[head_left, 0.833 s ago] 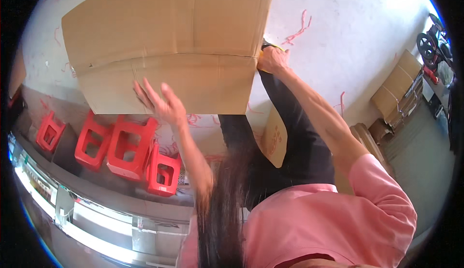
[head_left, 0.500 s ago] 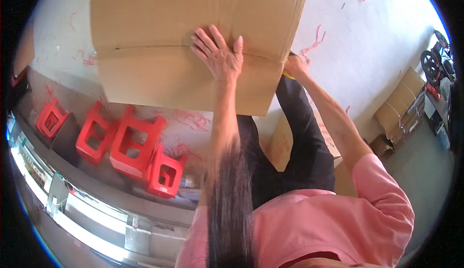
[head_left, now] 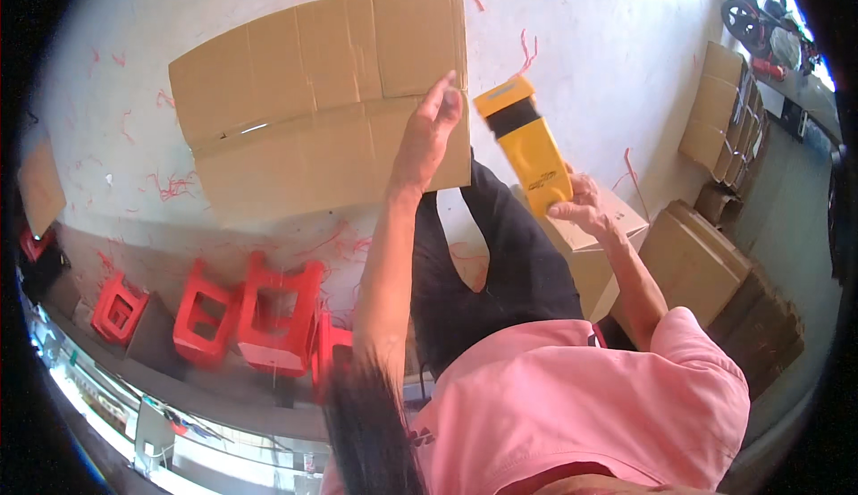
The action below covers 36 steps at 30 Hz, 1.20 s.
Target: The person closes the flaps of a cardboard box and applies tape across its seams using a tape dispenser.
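Observation:
A large brown cardboard box (head_left: 340, 66), its flaps meeting along a seam, is in front of my legs. My left hand (head_left: 429, 138) is over its right side, fingers stretched out toward the right edge; whether the palm touches the cardboard I cannot tell. My right hand (head_left: 583, 205) is closed round the lower end of a long yellow tool with a black band (head_left: 541, 160). The tool points up and left, apart from the box, its far end close to the box's right edge. Its exact kind is not clear.
Several red plastic stools (head_left: 281, 316) stand at the lower left beside a glass-fronted counter (head_left: 206, 459). A closed carton (head_left: 608, 222) is beside my right leg, with flattened cardboard (head_left: 697, 263) further right. Red string scraps (head_left: 174, 187) litter the pale floor.
My left hand has left the middle of the box for its right side. My right hand has drawn back from the box edge, bringing the yellow tool into full sight. The view has shifted.

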Each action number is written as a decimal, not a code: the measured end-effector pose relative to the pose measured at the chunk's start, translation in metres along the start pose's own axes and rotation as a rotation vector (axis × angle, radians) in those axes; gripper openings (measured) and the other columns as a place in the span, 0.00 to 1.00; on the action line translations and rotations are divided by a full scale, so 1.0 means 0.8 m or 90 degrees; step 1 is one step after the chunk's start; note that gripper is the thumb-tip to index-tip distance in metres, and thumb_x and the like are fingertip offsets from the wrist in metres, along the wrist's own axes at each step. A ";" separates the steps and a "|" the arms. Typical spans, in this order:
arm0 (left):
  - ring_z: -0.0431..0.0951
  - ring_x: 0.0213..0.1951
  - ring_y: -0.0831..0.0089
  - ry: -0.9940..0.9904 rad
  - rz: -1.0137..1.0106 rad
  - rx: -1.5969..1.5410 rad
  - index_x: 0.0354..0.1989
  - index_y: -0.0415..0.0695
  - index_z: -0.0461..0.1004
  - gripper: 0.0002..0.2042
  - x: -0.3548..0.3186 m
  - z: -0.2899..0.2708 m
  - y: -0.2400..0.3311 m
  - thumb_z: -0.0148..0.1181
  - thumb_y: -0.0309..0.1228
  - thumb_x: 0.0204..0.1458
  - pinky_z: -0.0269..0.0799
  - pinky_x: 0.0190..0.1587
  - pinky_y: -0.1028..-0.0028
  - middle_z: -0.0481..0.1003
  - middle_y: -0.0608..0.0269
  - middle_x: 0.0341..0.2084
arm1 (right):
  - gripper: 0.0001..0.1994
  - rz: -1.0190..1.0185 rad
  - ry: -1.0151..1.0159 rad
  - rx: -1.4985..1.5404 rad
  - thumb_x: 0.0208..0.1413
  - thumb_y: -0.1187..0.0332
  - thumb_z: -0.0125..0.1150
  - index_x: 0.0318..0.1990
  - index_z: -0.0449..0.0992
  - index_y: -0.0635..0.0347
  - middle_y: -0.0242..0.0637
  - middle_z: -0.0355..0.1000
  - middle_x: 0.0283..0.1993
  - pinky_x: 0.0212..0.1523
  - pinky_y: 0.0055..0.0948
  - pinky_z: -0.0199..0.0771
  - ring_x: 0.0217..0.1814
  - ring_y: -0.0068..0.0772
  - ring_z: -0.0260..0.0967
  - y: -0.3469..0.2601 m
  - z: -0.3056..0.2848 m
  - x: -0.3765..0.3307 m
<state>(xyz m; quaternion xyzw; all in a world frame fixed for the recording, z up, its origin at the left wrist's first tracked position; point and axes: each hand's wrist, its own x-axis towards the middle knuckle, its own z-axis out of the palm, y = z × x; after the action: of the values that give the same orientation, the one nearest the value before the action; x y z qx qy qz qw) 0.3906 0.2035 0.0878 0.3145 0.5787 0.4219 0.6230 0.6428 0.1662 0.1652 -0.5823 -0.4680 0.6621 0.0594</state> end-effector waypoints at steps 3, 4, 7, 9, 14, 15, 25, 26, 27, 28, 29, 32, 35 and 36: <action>0.72 0.44 0.74 -0.244 -0.151 -0.241 0.45 0.36 0.72 0.21 -0.004 -0.009 0.009 0.52 0.43 0.55 0.64 0.50 0.76 0.74 0.59 0.41 | 0.28 -0.073 -0.052 -0.036 0.38 0.47 0.66 0.38 0.76 0.66 0.46 0.72 0.32 0.66 0.45 0.41 0.55 0.40 0.61 0.011 0.014 -0.016; 0.72 0.38 0.79 -0.247 -0.199 -0.245 0.43 0.37 0.74 0.18 -0.008 -0.008 0.014 0.53 0.41 0.54 0.66 0.43 0.79 0.75 0.63 0.35 | 0.27 -0.083 -0.057 -0.036 0.38 0.48 0.66 0.36 0.76 0.66 0.46 0.71 0.29 0.66 0.47 0.39 0.51 0.39 0.64 0.014 0.013 -0.021; 0.72 0.29 0.85 -0.233 -0.278 -0.220 0.38 0.39 0.76 0.14 -0.014 -0.005 0.012 0.56 0.38 0.53 0.68 0.34 0.83 0.76 0.69 0.27 | 0.24 -0.139 -0.101 -0.109 0.39 0.51 0.66 0.31 0.75 0.66 0.43 0.69 0.23 0.68 0.50 0.34 0.39 0.38 0.69 0.018 0.001 -0.018; 0.72 0.27 0.85 -0.208 -0.306 -0.163 0.34 0.40 0.77 0.11 -0.019 -0.003 0.014 0.57 0.36 0.52 0.67 0.32 0.83 0.76 0.70 0.25 | 0.19 -0.206 -0.108 -0.200 0.41 0.54 0.65 0.28 0.73 0.65 0.41 0.67 0.20 0.67 0.51 0.35 0.29 0.40 0.69 0.026 -0.002 -0.020; 0.74 0.30 0.82 -0.212 -0.339 -0.169 0.33 0.40 0.76 0.08 -0.023 0.021 0.022 0.55 0.31 0.53 0.69 0.34 0.82 0.76 0.67 0.27 | 0.19 -0.301 -0.047 -0.330 0.35 0.63 0.68 0.34 0.74 0.65 0.42 0.73 0.32 0.68 0.50 0.33 0.43 0.40 0.70 0.009 -0.020 -0.036; 0.74 0.30 0.82 -0.195 -0.338 -0.169 0.33 0.40 0.76 0.07 -0.025 0.029 0.024 0.56 0.30 0.52 0.69 0.34 0.82 0.76 0.67 0.27 | 0.18 -0.286 -0.055 -0.367 0.35 0.63 0.68 0.34 0.74 0.65 0.42 0.73 0.32 0.68 0.50 0.33 0.43 0.40 0.70 0.007 -0.024 -0.038; 0.73 0.24 0.83 -0.112 -0.376 -0.071 0.29 0.38 0.74 0.03 -0.035 0.072 -0.004 0.57 0.24 0.48 0.68 0.28 0.84 0.75 0.67 0.23 | 0.17 -0.237 -0.025 -0.406 0.39 0.58 0.65 0.34 0.75 0.59 0.38 0.69 0.23 0.67 0.50 0.38 0.33 0.36 0.69 0.026 -0.038 -0.065; 0.73 0.24 0.83 -0.103 -0.372 -0.065 0.29 0.38 0.74 0.03 -0.033 0.073 -0.007 0.57 0.24 0.48 0.68 0.28 0.84 0.75 0.67 0.23 | 0.16 -0.232 -0.017 -0.409 0.39 0.58 0.65 0.33 0.75 0.59 0.37 0.69 0.22 0.67 0.50 0.38 0.32 0.36 0.69 0.030 -0.038 -0.065; 0.73 0.25 0.82 -0.112 -0.336 -0.045 0.29 0.38 0.73 0.03 -0.030 0.077 -0.008 0.58 0.24 0.48 0.69 0.29 0.83 0.75 0.66 0.23 | 0.15 -0.241 0.012 -0.423 0.37 0.59 0.66 0.31 0.75 0.59 0.36 0.69 0.21 0.67 0.50 0.39 0.31 0.35 0.69 0.031 -0.039 -0.065; 0.74 0.25 0.81 -0.122 -0.301 -0.026 0.29 0.39 0.73 0.03 -0.027 0.080 -0.009 0.58 0.24 0.47 0.70 0.31 0.82 0.75 0.66 0.24 | 0.15 -0.246 0.010 -0.420 0.37 0.59 0.66 0.31 0.75 0.59 0.36 0.69 0.21 0.67 0.50 0.39 0.31 0.35 0.69 0.033 -0.037 -0.066; 0.73 0.24 0.81 -0.110 -0.309 -0.031 0.28 0.39 0.72 0.02 -0.026 0.082 -0.011 0.58 0.24 0.46 0.69 0.30 0.82 0.74 0.66 0.23 | 0.15 -0.253 0.038 -0.401 0.36 0.59 0.66 0.30 0.75 0.59 0.36 0.69 0.21 0.67 0.49 0.39 0.31 0.34 0.69 0.036 -0.033 -0.067; 0.72 0.24 0.80 -0.146 -0.297 0.015 0.27 0.39 0.72 0.02 -0.007 0.071 0.006 0.57 0.23 0.46 0.68 0.29 0.81 0.74 0.65 0.23 | 0.16 -0.235 0.073 -0.351 0.35 0.57 0.66 0.29 0.75 0.59 0.38 0.69 0.21 0.67 0.48 0.39 0.30 0.35 0.70 0.022 -0.015 -0.073; 0.72 0.23 0.78 -0.175 -0.262 0.097 0.27 0.38 0.72 0.02 0.026 0.051 0.018 0.56 0.23 0.46 0.68 0.28 0.79 0.74 0.64 0.20 | 0.16 -0.180 0.118 -0.283 0.35 0.55 0.65 0.27 0.75 0.59 0.40 0.66 0.18 0.67 0.47 0.38 0.27 0.38 0.68 0.013 0.017 -0.076; 0.72 0.23 0.78 -0.163 -0.251 0.097 0.27 0.38 0.72 0.02 0.044 0.038 0.023 0.56 0.23 0.46 0.68 0.28 0.79 0.74 0.64 0.20 | 0.17 -0.176 0.126 -0.234 0.34 0.54 0.66 0.25 0.75 0.58 0.39 0.65 0.17 0.67 0.47 0.38 0.25 0.38 0.67 0.011 0.024 -0.079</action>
<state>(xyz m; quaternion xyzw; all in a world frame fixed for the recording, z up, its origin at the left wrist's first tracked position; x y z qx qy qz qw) 0.4166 0.2456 0.0919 0.2925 0.5756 0.2042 0.7358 0.6509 0.1114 0.2026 -0.5759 -0.6476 0.4910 0.0882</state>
